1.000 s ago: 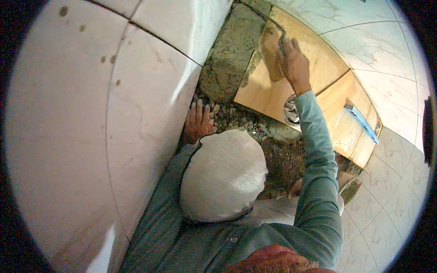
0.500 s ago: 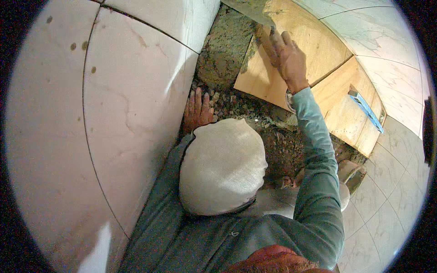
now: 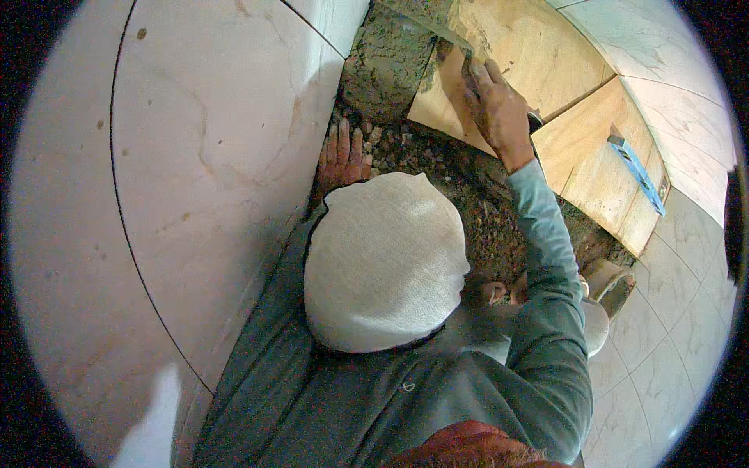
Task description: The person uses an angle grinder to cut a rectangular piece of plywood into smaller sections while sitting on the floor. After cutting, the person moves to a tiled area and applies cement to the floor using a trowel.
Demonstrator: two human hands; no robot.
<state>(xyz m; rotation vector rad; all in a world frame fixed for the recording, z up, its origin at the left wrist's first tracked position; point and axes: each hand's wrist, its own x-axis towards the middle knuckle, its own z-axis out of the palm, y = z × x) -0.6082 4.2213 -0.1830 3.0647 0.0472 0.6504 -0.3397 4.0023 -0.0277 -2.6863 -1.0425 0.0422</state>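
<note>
My right hand (image 3: 505, 117) is closed around the dark handle of a tool with a thin grey flat blade (image 3: 429, 22), which looks like a trowel. It is over the corner of a wood-coloured tile (image 3: 562, 58), beside a bed of grey mortar (image 3: 382, 78). The fingers partly hide the handle, and the blade's far end runs toward the upper edge. Fingers stretched, my left hand (image 3: 343, 160) lies flat at the foot of the marbled wall, near the mortar's near edge. Nothing shows in it.
A second wood-coloured tile (image 3: 577, 156) carries a blue bar-shaped tool (image 3: 637, 175). Dark gravelly ground (image 3: 491, 226) lies before the tiles. Large marbled wall tiles (image 3: 218, 132) rise on the left; grey floor tiles (image 3: 663, 288) lie right. A rounded pale cloth shape (image 3: 386, 265) blocks the centre.
The whole view has shifted slightly. My right hand's fingers, more spread before, are now curled around the tool's handle. My left hand stays flat by the wall.
</note>
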